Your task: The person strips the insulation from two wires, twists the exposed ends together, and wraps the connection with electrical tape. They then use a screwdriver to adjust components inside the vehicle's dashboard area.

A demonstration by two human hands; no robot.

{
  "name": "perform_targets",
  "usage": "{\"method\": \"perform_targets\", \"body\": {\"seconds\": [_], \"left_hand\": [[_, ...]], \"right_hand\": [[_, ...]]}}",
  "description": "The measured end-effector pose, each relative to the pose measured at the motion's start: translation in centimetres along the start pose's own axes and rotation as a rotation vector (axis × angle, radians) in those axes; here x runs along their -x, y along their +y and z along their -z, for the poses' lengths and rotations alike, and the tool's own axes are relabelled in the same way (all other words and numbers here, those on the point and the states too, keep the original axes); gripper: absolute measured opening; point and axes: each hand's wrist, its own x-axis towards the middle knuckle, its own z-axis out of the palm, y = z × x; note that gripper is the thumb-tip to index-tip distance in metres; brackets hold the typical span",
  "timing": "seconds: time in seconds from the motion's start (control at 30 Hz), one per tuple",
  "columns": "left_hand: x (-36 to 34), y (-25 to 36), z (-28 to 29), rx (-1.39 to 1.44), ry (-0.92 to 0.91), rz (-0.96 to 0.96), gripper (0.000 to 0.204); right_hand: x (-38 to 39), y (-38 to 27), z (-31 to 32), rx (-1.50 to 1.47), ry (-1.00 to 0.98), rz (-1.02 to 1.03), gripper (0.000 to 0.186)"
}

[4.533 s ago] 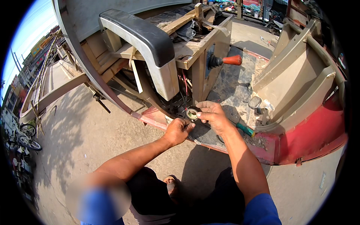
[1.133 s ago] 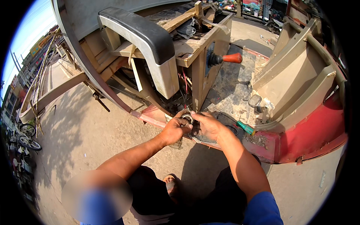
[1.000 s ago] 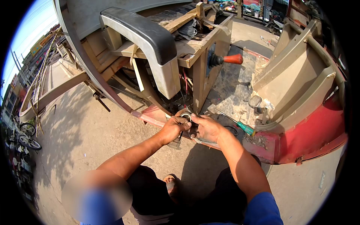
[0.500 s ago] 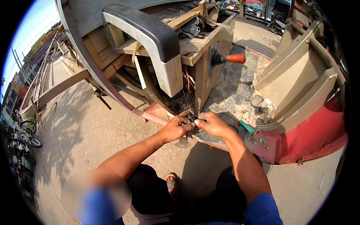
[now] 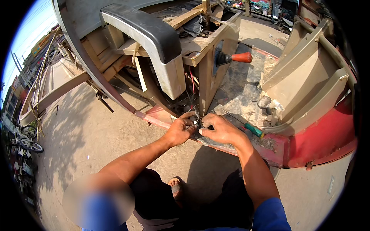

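Small dark part between two bare hands, at the near edge of a stripped vehicle body.

On the far left, bicycles stand beside a broad stretch of concrete ground, which leaves wide room left of the forearms. A curved metal bar sweeps across the left side of the vehicle and meets a worn red edge strip running right toward the hands. Farther off, a bulky grey piece with a black top juts toward the hands, its blunt end stopping short of them. On the near side, a sandalled foot rests on the concrete.

At the centre, the left hand pinches the part, fingers and thumb closed on it; its exact shape is too small to tell. Just beyond runs a thin red wire. From the right, the right hand curls close, thumb and forefinger slightly parted; whether they touch the part cannot be told.

A tan post rises just beyond the hands. Right of it lie a red-handled lever and a dusty floor, with open space between lever and hands. A green-handled screwdriver lies near the floor's near edge. Farther right, tan framing and a red panel close off that side.
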Motion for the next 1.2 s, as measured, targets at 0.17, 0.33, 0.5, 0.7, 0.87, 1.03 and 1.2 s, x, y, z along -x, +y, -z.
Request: {"method": "perform_targets", "body": {"seconds": [0.17, 0.33, 0.5, 0.7, 0.87, 1.03, 1.2], "left_hand": [[-0.3, -1.8, -0.6, 0.053, 0.040, -0.065, 0.010], [0.0, 0.7, -0.7, 0.224, 0.034, 0.023, 0.039], [0.8, 3.7, -1.0, 0.239, -0.015, 0.020, 0.046], [0.1, 0.8, -0.7, 0.248, 0.080, 0.012, 0.045], [0.5, 2.4, -0.5, 0.243, 0.017, 0.105, 0.042], [0.5, 3.7, 0.1, 0.259, -0.006, 0.242, 0.032], [0.3, 2.7, -0.4, 0.390, -0.050, 0.204, 0.025]], "right_hand": [[-0.1, -1.7, 0.3, -0.132, 0.110, 0.069, 0.028], [-0.4, -1.1, -0.2, -0.124, 0.122, -0.052, 0.029], [-0.5, -1.2, -0.2, -0.038, 0.146, -0.004, 0.032], [-1.0, -0.9, -0.9, -0.201, 0.226, 0.044, 0.048], [-1.0, -0.3, -0.8, -0.317, 0.200, -0.112, 0.064], [-1.3, 0.1, -1.0, -0.388, 0.240, -0.225, 0.074], [-2.2, 0.2, -1.1, -0.599, 0.232, -0.555, 0.037]]}}
